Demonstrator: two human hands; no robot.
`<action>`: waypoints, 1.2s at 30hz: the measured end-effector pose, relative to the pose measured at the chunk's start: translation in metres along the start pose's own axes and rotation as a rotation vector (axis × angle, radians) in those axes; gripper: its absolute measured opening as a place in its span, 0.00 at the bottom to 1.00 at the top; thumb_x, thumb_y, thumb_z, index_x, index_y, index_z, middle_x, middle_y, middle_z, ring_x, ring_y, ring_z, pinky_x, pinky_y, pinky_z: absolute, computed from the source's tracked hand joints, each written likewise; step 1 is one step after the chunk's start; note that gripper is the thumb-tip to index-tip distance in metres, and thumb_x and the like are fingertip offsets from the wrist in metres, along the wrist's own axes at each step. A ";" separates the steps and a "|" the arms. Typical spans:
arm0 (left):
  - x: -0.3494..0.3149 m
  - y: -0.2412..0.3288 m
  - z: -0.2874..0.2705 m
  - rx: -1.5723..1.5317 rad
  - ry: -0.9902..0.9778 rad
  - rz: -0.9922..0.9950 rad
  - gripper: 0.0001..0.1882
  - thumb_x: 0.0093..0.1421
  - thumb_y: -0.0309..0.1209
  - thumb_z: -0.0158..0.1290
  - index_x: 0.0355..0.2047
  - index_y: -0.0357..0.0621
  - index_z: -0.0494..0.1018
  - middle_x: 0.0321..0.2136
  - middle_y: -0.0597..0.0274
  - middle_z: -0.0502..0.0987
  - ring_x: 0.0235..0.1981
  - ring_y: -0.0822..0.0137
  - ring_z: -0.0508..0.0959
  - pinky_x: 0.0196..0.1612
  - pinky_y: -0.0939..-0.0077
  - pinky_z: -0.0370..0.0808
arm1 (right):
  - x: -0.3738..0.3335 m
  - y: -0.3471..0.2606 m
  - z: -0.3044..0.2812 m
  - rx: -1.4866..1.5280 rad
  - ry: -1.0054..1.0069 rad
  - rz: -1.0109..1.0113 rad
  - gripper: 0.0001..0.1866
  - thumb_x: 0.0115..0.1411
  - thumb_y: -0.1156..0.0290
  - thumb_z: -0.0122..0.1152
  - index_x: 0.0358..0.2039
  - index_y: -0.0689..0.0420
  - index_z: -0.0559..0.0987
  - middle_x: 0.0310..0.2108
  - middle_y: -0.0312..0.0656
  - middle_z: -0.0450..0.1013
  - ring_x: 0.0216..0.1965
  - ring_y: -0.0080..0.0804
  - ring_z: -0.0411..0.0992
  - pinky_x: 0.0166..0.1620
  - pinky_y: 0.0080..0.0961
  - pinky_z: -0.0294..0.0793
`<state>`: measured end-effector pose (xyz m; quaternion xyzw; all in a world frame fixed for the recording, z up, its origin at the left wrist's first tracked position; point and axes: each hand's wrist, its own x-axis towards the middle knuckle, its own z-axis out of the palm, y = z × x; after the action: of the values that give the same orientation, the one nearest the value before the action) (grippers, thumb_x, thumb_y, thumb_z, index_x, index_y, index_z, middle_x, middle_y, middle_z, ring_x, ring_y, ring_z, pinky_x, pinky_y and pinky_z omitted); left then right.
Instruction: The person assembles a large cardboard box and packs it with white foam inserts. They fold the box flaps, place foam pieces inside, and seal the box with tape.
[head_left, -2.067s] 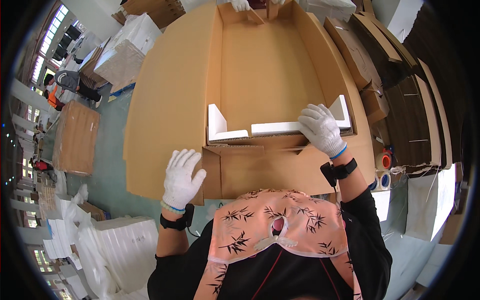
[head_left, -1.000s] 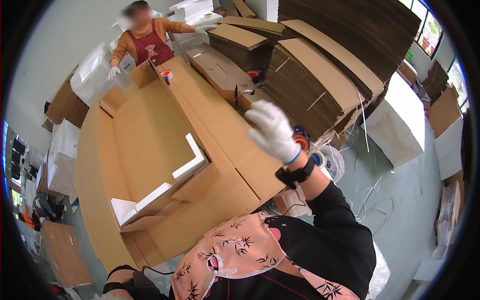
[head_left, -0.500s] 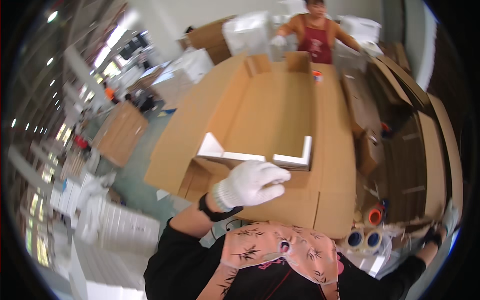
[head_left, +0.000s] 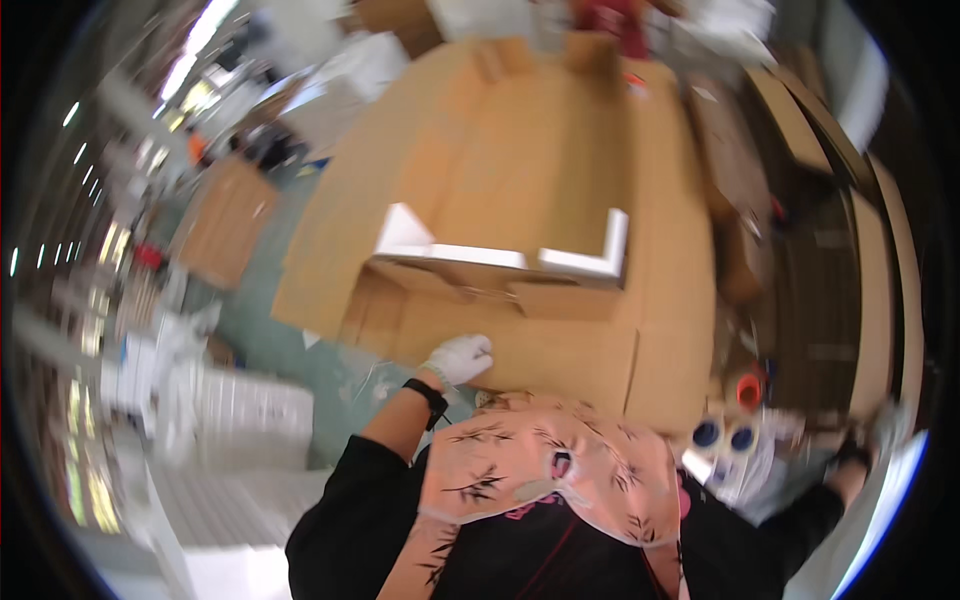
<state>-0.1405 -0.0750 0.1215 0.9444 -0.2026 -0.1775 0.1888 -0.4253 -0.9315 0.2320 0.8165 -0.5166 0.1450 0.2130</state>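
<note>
Carton (head_left: 515,185) — beyond left hand (head_left: 460,360) (gloved)

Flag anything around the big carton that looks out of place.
A small white scrap lies on the green floor, by the near left corner of the carton; it looks like litter. Motion blur hides finer detail, but no spill or damage stands out.

The box (head_left: 540,150) is matt cardboard; its inserts (head_left: 478,256) look smooth, probably foam, though blur hides the grain. The left glove (head_left: 460,360) is matt cloth, the apron (head_left: 600,470) smooth cloth.
</note>
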 end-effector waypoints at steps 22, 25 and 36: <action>0.065 -0.056 0.028 -0.001 -0.400 0.137 0.13 0.65 0.37 0.55 0.39 0.39 0.71 0.26 0.63 0.74 0.24 0.74 0.71 0.29 0.75 0.71 | -0.595 0.019 -0.214 0.763 -0.240 0.804 0.33 0.63 0.57 0.62 0.62 0.64 0.68 0.58 0.56 0.71 0.58 0.42 0.71 0.60 0.33 0.69; 0.069 -0.052 0.038 -0.096 -0.439 0.149 0.14 0.66 0.38 0.54 0.40 0.39 0.72 0.27 0.64 0.75 0.23 0.74 0.72 0.29 0.76 0.72 | -0.671 0.022 -0.228 0.895 -0.359 1.009 0.32 0.65 0.61 0.60 0.62 0.67 0.66 0.59 0.55 0.69 0.59 0.40 0.70 0.62 0.32 0.67; -0.066 0.165 0.154 0.130 -1.021 0.714 0.17 0.63 0.36 0.55 0.45 0.35 0.74 0.35 0.55 0.81 0.36 0.66 0.81 0.41 0.72 0.77 | -0.816 0.019 -0.073 1.419 -0.786 1.668 0.30 0.64 0.51 0.60 0.58 0.58 0.71 0.45 0.43 0.73 0.40 0.34 0.73 0.41 0.32 0.75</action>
<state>-0.3123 -0.2295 0.0758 0.6241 -0.5806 -0.5197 0.0581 -0.7898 -0.2636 -0.0737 0.1478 -0.7270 0.2336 -0.6286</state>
